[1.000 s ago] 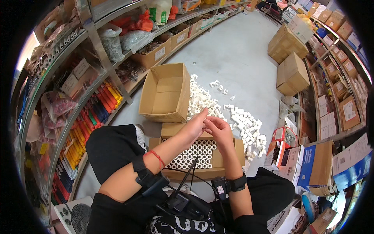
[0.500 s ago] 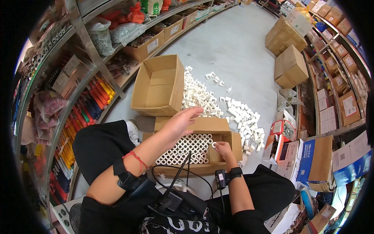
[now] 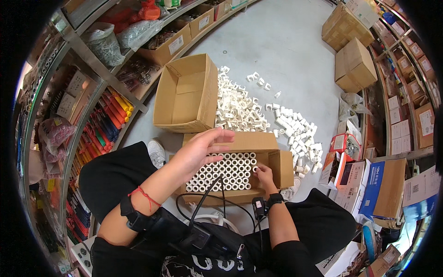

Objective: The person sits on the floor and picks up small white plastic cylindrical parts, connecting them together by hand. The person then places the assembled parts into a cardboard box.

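Some packed white fittings (image 3: 241, 175) partly hidden behind the left hand (image 3: 199, 150)

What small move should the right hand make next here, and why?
Probably the right hand should nudge the white fitting snug against the packed rows, because that fitting is at its fingers, by the rows' right edge, inside the open carton.

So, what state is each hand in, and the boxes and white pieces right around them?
Left hand: open, fingers apart, above the packing box.
Right hand: fingers curled, at a white fitting; grip partly hidden.
Packing box: open, partly filled.
Boxed fittings: in rows, ring ends up.
Other carton: open.
White clips: heaped loosely on the floor.
Short white tubes: scattered on the floor.
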The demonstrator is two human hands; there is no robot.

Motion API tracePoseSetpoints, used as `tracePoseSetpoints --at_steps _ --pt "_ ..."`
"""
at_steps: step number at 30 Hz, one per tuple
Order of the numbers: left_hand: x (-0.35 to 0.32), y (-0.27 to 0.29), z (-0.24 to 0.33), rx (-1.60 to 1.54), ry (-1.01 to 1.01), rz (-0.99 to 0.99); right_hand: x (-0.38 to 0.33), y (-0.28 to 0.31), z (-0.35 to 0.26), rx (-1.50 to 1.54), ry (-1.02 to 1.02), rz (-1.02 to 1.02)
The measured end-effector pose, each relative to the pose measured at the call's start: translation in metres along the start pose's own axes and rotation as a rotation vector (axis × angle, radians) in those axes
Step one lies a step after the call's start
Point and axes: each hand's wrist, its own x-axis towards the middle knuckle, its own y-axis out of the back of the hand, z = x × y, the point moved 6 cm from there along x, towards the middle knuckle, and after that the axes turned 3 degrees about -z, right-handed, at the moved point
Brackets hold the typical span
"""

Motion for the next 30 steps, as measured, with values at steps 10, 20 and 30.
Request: tracePoseSetpoints --at_steps 10,20,30 --pt "0.001 0.003 0.001 0.029 0.028 0.042 0.002 -0.003 0.003 -0.010 -0.007 0.053" --pt "-0.001 0.003 0.000 0.028 0.017 0.033 0.011 -0.002 0.013 -0.112 0.059 0.019" --pt "-0.004 0.005 0.000 0.031 0.020 0.040 0.015 -0.006 0.018 -0.132 0.049 0.004"
